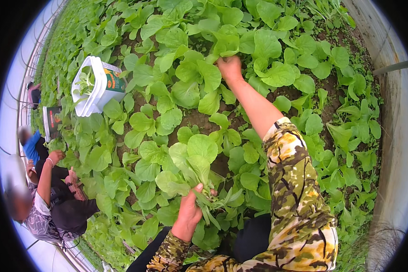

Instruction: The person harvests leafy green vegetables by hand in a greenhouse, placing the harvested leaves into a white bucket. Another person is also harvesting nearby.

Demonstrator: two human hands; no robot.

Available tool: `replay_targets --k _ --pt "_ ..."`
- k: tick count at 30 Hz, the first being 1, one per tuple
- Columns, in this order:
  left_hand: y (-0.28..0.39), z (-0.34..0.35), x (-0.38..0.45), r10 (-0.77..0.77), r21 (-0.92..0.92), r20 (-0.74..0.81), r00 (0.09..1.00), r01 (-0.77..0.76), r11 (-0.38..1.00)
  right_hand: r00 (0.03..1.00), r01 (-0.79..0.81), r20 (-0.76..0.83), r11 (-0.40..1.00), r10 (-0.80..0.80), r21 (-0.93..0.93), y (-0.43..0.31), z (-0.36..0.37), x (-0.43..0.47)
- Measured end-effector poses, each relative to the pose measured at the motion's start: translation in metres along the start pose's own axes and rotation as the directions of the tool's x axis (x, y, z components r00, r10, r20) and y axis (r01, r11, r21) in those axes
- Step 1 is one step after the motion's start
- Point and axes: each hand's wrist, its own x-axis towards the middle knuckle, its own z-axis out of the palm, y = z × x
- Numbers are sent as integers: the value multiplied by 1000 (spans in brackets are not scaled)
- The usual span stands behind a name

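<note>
My left hand (pixel 190 209) is closed around a bunch of picked leafy greens (pixel 193 161), with broad pale-green leaves pointing away from me. Thin, narrow-leaved stems (pixel 209 207) stick out of the same grip on its right side. Farther out, my right hand (pixel 229 68) reaches low among the growing plants, touching a leafy green plant (pixel 226 42). Leaves cover its fingertips, so what they hold cannot be made out.
A white plastic bucket (pixel 114 93) with greens inside leans among the plants at left; a dark bucket (pixel 52 120) is beyond it. A person (pixel 54 204) crouches at left, others farther back. A low wall (pixel 394 136) with a rod (pixel 392 68) borders the bed at right.
</note>
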Motion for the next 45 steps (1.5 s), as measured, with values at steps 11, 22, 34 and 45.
replay_targets --k 11,22,34,45 --pt "40 -4 0 539 77 -204 817 -536 841 146 -702 925 695 350 -153 -151 -50 -134" --pt "25 -21 5 462 876 225 858 -386 290 -368 -691 857 511 362 -512 -154 -40 -241" --pt "25 -43 6 130 -175 97 987 -112 978 730 232 667 863 150 -448 -138 -59 -91" --pt "9 -24 3 100 -179 160 982 -70 981 940 283 342 603 -18 -746 -48 -6 -35"
